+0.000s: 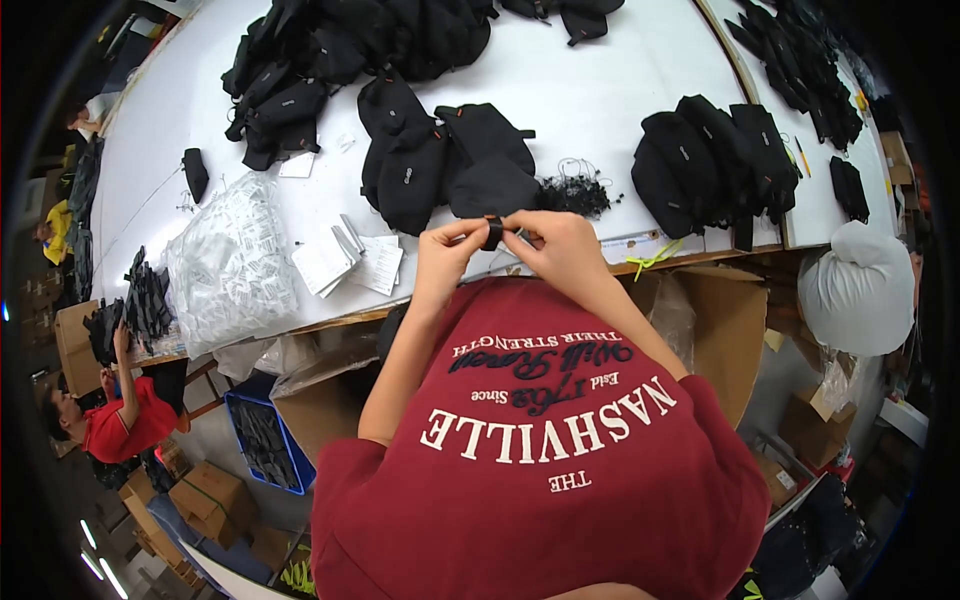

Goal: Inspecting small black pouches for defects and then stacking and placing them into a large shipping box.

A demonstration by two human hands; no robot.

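Close to the table's front edge, my left hand [449, 254] pinches one side of a small black strap piece [494, 236] between thumb and fingertips. The other side is pinched by my right hand [560, 244], so the strap spans the short gap between the two hands. A small orange bit shows at its upper edge. Just beyond my fingers lie a black fabric pouch [407, 180] and a second dark pouch [492, 150], partly overlapping. To their right sits a tangled heap of small black cord pieces [575, 196].
White paper slips [375, 265] and a clear bag of white tags [232, 262] lie to the left. More black pouches [710, 160] stand at right, with a large pile [360, 45] at the back. Neon-green strips [655, 257] hang over the edge. A co-worker in red [140, 410] handles black pieces at far left.
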